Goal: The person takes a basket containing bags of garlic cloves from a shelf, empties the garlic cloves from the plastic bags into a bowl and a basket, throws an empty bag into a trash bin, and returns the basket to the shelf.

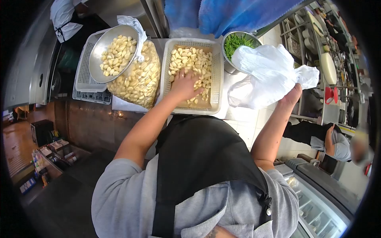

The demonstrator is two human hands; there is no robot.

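My left hand (pixel 185 85) lies on peeled garlic cloves (pixel 191 57) in a white plastic basket (pixel 217 75) lined with brown paper. Its fingers are spread, palm down. Off to the right, my right hand (pixel 293 95) is closed around the gathered end of a white plastic bag (pixel 264 73), which hangs in front of a metal pot (pixel 230 66). What the bag contains cannot be made out. Left of the basket stands a large clear bag of garlic cloves (pixel 145 81). A metal bowl (pixel 95 63) with more cloves leans against it.
Green cut vegetables (pixel 238 43) fill the pot. Another light crate (pixel 81 75) sits under the bowl. Blue cloth (pixel 230 16) hangs behind the table. One person (pixel 65 20) stands at the upper left, another person (pixel 333 139) at the right near shelves. A glass-topped freezer (pixel 317 206) is at lower right.
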